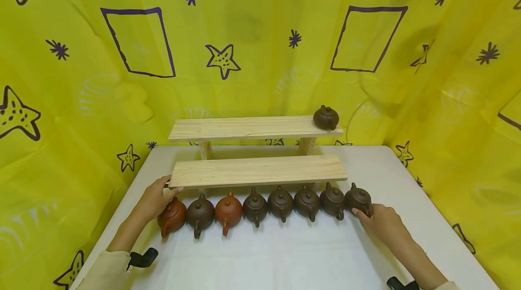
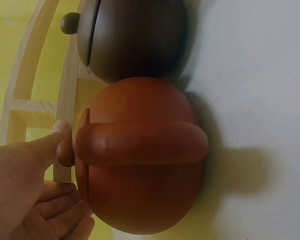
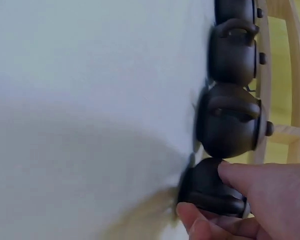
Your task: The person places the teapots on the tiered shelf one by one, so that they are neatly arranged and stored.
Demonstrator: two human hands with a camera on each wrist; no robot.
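My left hand [image 1: 153, 200] holds the left end of the lower wooden shelf board [image 1: 260, 171], thumb over its edge and fingers underneath, as the left wrist view also shows. Just below that hand stands a reddish-brown teapot [image 1: 172, 218]; its handle faces me. On the right, my right hand [image 1: 386, 225] grips the handle of the dark brown teapot [image 1: 358, 198] at the row's right end. In the right wrist view the thumb lies against this teapot [image 3: 208, 179], with fingers curled about the handle, close over the white table.
Between the hands a row of several teapots stands before the shelf, including a second reddish one [image 1: 228, 212] and a dark one [image 1: 200, 214]. Another dark teapot [image 1: 325, 118] sits at the right end of the upper board [image 1: 244, 128]. Yellow patterned cloth [image 1: 260, 23] surrounds the white table [image 1: 268, 263].
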